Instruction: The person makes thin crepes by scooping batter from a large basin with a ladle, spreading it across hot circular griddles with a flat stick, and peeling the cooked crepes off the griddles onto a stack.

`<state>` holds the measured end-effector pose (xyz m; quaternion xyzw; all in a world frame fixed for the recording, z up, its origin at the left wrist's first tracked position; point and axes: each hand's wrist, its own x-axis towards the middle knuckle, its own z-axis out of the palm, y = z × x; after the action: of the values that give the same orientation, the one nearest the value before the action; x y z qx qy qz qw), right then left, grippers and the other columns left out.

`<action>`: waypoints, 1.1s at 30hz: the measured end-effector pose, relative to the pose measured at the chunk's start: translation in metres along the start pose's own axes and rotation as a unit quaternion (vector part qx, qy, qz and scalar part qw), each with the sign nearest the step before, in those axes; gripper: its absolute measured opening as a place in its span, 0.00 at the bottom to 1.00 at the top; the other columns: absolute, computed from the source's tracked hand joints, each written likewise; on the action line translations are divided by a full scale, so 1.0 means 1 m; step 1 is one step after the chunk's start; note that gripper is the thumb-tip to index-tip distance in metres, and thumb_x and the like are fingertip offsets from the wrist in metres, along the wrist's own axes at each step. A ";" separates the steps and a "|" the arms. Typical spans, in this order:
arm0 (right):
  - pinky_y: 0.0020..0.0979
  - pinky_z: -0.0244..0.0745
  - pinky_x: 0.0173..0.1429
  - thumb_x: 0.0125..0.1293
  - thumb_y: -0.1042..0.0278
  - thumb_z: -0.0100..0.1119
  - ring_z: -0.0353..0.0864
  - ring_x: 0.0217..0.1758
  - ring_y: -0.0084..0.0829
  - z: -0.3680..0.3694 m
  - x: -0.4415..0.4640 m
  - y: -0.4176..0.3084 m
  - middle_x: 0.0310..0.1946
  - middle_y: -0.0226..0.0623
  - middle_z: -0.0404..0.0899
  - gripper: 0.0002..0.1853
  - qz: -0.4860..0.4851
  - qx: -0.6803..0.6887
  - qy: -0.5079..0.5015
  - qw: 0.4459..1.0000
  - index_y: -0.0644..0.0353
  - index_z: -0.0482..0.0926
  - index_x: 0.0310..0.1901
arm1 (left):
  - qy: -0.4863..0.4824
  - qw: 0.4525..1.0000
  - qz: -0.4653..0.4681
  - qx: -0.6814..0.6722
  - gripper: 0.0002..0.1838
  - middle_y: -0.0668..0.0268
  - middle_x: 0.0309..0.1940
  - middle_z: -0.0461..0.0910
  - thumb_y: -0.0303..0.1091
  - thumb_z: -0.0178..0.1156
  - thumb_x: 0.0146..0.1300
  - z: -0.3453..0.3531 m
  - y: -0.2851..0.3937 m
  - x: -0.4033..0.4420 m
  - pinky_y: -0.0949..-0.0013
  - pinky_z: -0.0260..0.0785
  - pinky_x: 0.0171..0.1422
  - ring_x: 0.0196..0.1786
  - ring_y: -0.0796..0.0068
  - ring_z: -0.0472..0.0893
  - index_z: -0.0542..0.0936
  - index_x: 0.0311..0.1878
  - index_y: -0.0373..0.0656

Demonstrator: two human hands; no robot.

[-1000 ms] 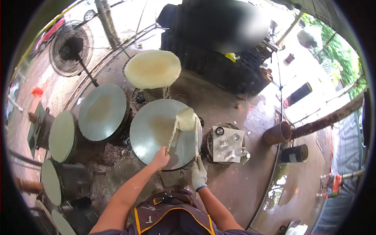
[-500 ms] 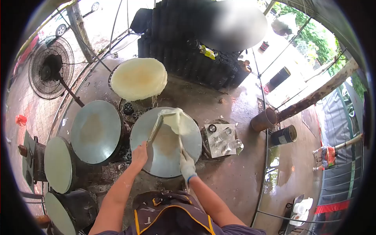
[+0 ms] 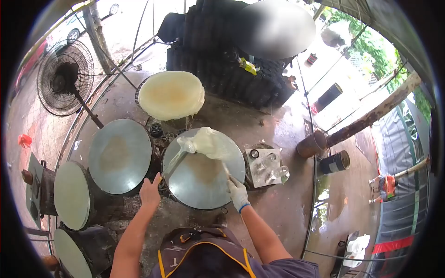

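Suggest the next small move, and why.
Probably draw the batter toward the near side of the griddle: it sits bunched on the far half, the near surface shows none, and the left hand and gloved right hand each grip a tool.

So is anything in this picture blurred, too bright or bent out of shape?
Head view: a round, wide-angle-looking image with black corners; a smooth grey blur at top centre hides what lies behind it. Head view: the ground at upper right is washed out, and the floor shows patches of glare. Head view: the left hand and gloved right hand look fairly sharp.
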<state>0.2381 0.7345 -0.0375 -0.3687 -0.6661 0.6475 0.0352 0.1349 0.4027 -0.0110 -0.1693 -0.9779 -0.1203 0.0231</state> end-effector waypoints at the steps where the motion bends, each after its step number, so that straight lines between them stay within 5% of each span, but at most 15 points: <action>1: 0.21 0.62 0.21 0.68 0.59 0.54 0.69 0.23 0.15 -0.002 0.030 0.052 0.31 0.27 0.79 0.21 -0.034 0.011 0.040 0.999 0.50 0.74 0.62 | -0.005 1.000 -0.006 0.000 0.36 0.54 0.34 0.66 0.21 0.57 0.51 -0.005 -0.003 -0.005 0.57 0.68 0.36 0.36 0.52 0.74 0.69 0.66 0.58; 2: 0.22 0.62 0.20 0.68 0.59 0.54 0.69 0.22 0.15 -0.002 0.044 0.080 0.30 0.27 0.79 0.22 -0.065 0.023 0.081 0.994 0.50 0.74 0.62 | -0.012 1.000 -0.007 -0.009 0.36 0.54 0.34 0.65 0.21 0.57 0.52 -0.007 -0.005 -0.011 0.56 0.68 0.37 0.35 0.52 0.74 0.69 0.66 0.59; 3: 0.22 0.61 0.20 0.67 0.59 0.55 0.68 0.22 0.15 0.013 0.023 0.047 0.29 0.25 0.78 0.23 -0.066 -0.074 0.032 0.995 0.52 0.73 0.63 | -0.017 1.000 -0.006 -0.017 0.35 0.54 0.34 0.65 0.20 0.57 0.52 -0.009 -0.006 -0.014 0.56 0.68 0.37 0.35 0.52 0.74 0.70 0.66 0.59; 7: 0.21 0.61 0.20 0.67 0.60 0.55 0.64 0.20 0.13 0.032 -0.011 -0.060 0.25 0.22 0.74 0.22 0.067 -0.068 -0.161 0.982 0.54 0.74 0.61 | -0.019 0.999 -0.003 -0.048 0.34 0.54 0.34 0.65 0.20 0.56 0.52 -0.026 -0.002 -0.036 0.54 0.68 0.38 0.36 0.50 0.74 0.71 0.65 0.58; 11: 0.21 0.62 0.21 0.66 0.61 0.57 0.64 0.20 0.13 -0.016 -0.006 -0.035 0.27 0.22 0.75 0.21 0.030 -0.052 -0.119 0.991 0.54 0.75 0.60 | -0.021 0.992 -0.063 -0.111 0.32 0.54 0.37 0.67 0.20 0.56 0.52 -0.033 -0.018 -0.072 0.54 0.69 0.40 0.37 0.50 0.75 0.72 0.63 0.55; 14: 0.22 0.68 0.30 0.66 0.60 0.55 0.73 0.28 0.17 0.001 0.038 0.014 0.38 0.33 0.82 0.21 -0.095 -0.063 -0.015 0.993 0.56 0.76 0.59 | 0.033 0.981 -0.050 -0.187 0.30 0.55 0.37 0.68 0.21 0.57 0.51 -0.020 -0.023 -0.094 0.56 0.69 0.41 0.38 0.51 0.75 0.73 0.61 0.50; 17: 0.23 0.70 0.30 0.67 0.61 0.54 0.72 0.27 0.16 0.028 0.022 -0.051 0.34 0.31 0.81 0.20 0.017 -0.157 -0.182 0.971 0.56 0.77 0.59 | 0.086 0.962 -0.039 -0.256 0.27 0.56 0.35 0.71 0.23 0.57 0.53 -0.005 -0.009 -0.102 0.59 0.70 0.41 0.37 0.55 0.76 0.74 0.59 0.43; 21: 0.21 0.62 0.22 0.67 0.58 0.57 0.61 0.18 0.14 -0.011 0.006 -0.075 0.26 0.24 0.75 0.21 0.056 -0.152 -0.257 0.953 0.52 0.76 0.60 | 0.118 0.908 -0.098 -0.389 0.20 0.61 0.31 0.73 0.26 0.57 0.58 0.010 0.008 -0.112 0.64 0.68 0.39 0.34 0.65 0.75 0.74 0.55 0.35; 25: 0.23 0.66 0.23 0.66 0.57 0.56 0.67 0.20 0.17 -0.018 0.047 -0.033 0.26 0.25 0.76 0.23 -0.025 -0.100 -0.131 0.986 0.50 0.74 0.62 | 0.007 0.844 -0.243 -0.478 0.14 0.68 0.25 0.71 0.28 0.56 0.61 0.018 0.016 -0.116 0.70 0.66 0.30 0.24 0.77 0.72 0.72 0.50 0.35; 29: 0.21 0.69 0.35 0.66 0.60 0.55 0.74 0.29 0.19 0.015 0.029 -0.082 0.32 0.31 0.81 0.22 -0.014 -0.243 -0.288 0.926 0.56 0.76 0.60 | -0.016 0.735 -0.323 -0.597 0.11 0.70 0.19 0.67 0.26 0.54 0.63 -0.007 0.064 -0.103 0.74 0.59 0.19 0.15 0.81 0.66 0.69 0.47 0.38; 32: 0.23 0.66 0.23 0.66 0.55 0.56 0.68 0.20 0.18 -0.021 0.044 -0.066 0.27 0.27 0.78 0.20 0.027 -0.214 -0.343 0.914 0.48 0.78 0.58 | -0.002 0.705 -0.333 -0.627 0.10 0.70 0.17 0.65 0.26 0.53 0.63 -0.003 0.076 -0.107 0.75 0.57 0.15 0.12 0.82 0.64 0.67 0.47 0.39; 33: 0.22 0.65 0.23 0.66 0.55 0.56 0.68 0.20 0.17 -0.029 0.056 -0.069 0.27 0.26 0.77 0.20 0.045 -0.190 -0.286 0.938 0.48 0.78 0.58 | 0.001 0.695 -0.349 -0.629 0.10 0.70 0.17 0.66 0.25 0.52 0.63 -0.001 0.078 -0.112 0.75 0.57 0.15 0.13 0.82 0.64 0.67 0.47 0.39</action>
<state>0.1814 0.7966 0.0042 -0.1970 -0.7414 0.5878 -0.2570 0.2666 0.4375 -0.0020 0.2094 -0.6630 -0.7066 -0.1314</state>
